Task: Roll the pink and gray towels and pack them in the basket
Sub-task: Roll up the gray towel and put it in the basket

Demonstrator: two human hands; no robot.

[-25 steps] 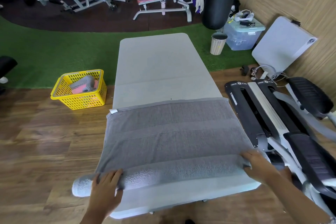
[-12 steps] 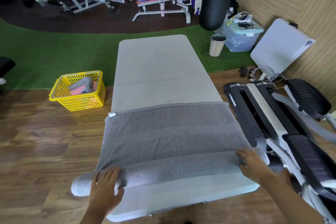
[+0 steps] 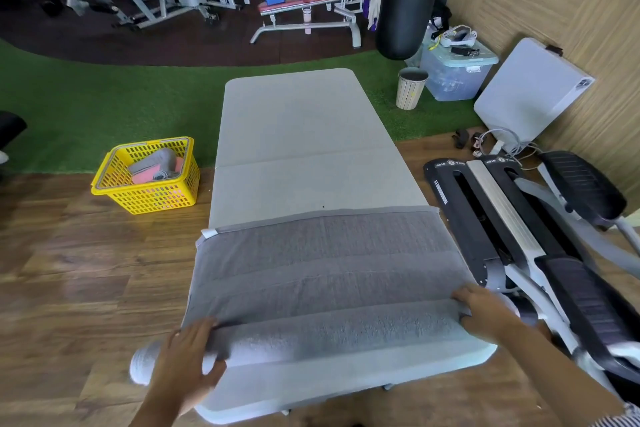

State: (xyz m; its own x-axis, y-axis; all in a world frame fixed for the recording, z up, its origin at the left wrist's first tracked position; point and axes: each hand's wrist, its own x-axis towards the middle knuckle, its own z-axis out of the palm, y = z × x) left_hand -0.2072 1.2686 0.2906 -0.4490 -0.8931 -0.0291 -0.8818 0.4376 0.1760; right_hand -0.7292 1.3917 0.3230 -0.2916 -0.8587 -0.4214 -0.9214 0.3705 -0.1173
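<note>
Table (image 3: 304, 135), towel roll (image 3: 325, 336) ends under hands

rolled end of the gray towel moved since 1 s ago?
Yes. The roll has advanced away from the person: more bare table shows at the near edge, and less flat gray towel remains ahead.

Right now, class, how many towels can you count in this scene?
3 visible: a gray towel half-rolled on the table, plus a gray roll and a pink towel in the yellow basket. More may lie hidden beneath.
</note>
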